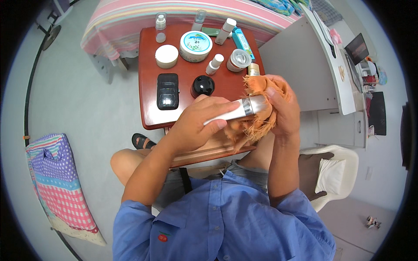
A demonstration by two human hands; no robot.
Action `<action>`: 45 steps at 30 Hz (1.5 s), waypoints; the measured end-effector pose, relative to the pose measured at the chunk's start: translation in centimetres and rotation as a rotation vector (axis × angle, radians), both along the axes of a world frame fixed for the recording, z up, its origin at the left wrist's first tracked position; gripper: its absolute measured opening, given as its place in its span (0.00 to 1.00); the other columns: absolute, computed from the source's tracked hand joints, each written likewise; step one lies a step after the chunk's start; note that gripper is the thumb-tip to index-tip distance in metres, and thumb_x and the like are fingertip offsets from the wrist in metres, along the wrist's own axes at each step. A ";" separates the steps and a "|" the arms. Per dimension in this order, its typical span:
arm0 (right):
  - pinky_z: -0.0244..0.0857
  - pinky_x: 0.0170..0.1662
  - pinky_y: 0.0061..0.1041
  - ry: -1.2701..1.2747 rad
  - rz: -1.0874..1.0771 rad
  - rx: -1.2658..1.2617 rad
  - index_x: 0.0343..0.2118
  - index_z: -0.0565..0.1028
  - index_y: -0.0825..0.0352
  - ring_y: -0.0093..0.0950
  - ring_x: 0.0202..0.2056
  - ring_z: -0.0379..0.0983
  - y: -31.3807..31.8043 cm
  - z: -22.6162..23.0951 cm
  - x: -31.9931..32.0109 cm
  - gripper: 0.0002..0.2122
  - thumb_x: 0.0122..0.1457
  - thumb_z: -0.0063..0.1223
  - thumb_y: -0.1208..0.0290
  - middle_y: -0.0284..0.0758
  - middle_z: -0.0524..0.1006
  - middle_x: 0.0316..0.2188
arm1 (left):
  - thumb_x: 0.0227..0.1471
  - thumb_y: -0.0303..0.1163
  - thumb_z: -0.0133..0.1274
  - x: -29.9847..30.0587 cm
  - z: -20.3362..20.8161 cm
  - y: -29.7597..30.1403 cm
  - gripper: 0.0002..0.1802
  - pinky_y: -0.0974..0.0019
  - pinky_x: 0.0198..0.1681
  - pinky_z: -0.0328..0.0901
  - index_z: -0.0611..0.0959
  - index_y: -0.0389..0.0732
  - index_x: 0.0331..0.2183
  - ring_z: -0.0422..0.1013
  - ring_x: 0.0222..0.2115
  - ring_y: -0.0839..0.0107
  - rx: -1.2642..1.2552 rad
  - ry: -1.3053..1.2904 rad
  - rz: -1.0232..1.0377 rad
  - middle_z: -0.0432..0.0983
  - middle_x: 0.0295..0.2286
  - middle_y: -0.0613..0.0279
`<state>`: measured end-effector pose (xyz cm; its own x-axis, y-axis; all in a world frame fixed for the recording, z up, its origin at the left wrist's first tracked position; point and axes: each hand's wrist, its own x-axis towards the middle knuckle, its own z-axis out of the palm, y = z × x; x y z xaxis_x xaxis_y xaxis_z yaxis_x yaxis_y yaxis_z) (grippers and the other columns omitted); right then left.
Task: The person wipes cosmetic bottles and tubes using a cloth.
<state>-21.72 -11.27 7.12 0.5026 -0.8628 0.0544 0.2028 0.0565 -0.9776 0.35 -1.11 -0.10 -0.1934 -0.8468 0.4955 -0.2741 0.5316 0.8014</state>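
My left hand [198, 119] is closed around a slim white cosmetic bottle [230, 114] with a silver collar and a shiny, clear-looking cap. The bottle is tilted, its cap end pointing right and slightly up, into an orange frayed cloth [260, 125]. My right hand [282, 106] grips this cloth, which bunches around the cap and hangs down below it. Just beyond my left hand stand a round black jar [203, 86] and a black case with clear windows [167, 92]. A gold-capped bottle [253, 68] is partly hidden behind the cloth.
On the red-brown table [150, 119] stand a large white tub [196, 46], a white jar [166, 56], a clear-lidded jar [238, 60], a small white bottle [214, 64], a pump bottle [160, 28] and several tubes. A striped bed [126, 26] lies behind; a white chair [348, 174] stands right.
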 end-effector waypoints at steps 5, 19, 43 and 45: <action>0.78 0.43 0.29 -0.205 -0.131 0.254 0.52 0.70 0.73 0.29 0.39 0.80 0.6 -2.1 0.9 0.16 0.67 0.50 0.68 0.42 0.79 0.42 | 0.59 0.35 0.53 -0.7 0.3 0.3 0.23 0.55 0.53 0.63 0.80 0.41 0.55 0.70 0.47 0.56 -0.164 -0.187 0.172 0.75 0.50 0.51; 0.75 0.51 0.30 -0.435 -0.124 0.334 0.59 0.66 0.67 0.28 0.48 0.76 4.5 -4.1 4.0 0.22 0.66 0.56 0.63 0.37 0.75 0.49 | 0.65 0.38 0.48 -1.4 -0.4 0.8 0.27 0.62 0.46 0.67 0.70 0.39 0.62 0.71 0.42 0.64 0.295 0.436 -0.023 0.73 0.47 0.53; 0.69 0.54 0.43 -0.262 0.576 0.041 0.51 0.72 0.75 0.46 0.49 0.76 1.5 0.1 -1.8 0.37 0.36 0.80 0.67 0.53 0.75 0.48 | 0.66 0.48 0.48 -0.6 -0.9 1.6 0.28 0.75 0.38 0.71 0.75 0.30 0.52 0.75 0.34 0.77 0.870 0.957 -0.854 0.80 0.40 0.54; 0.70 0.52 0.42 -0.111 0.591 -0.016 0.48 0.75 0.74 0.45 0.47 0.77 1.4 1.4 -2.5 0.34 0.36 0.80 0.69 0.54 0.76 0.45 | 0.66 0.47 0.49 -0.3 -0.2 2.0 0.29 0.73 0.41 0.70 0.74 0.28 0.53 0.75 0.36 0.76 0.838 0.911 -0.810 0.79 0.41 0.54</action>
<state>-24.21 -9.83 8.55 0.8875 -0.4373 0.1450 0.2428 0.1765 -0.9539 0.04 0.86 -0.33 -0.6402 -0.7562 0.1356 0.6189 -0.4031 0.6741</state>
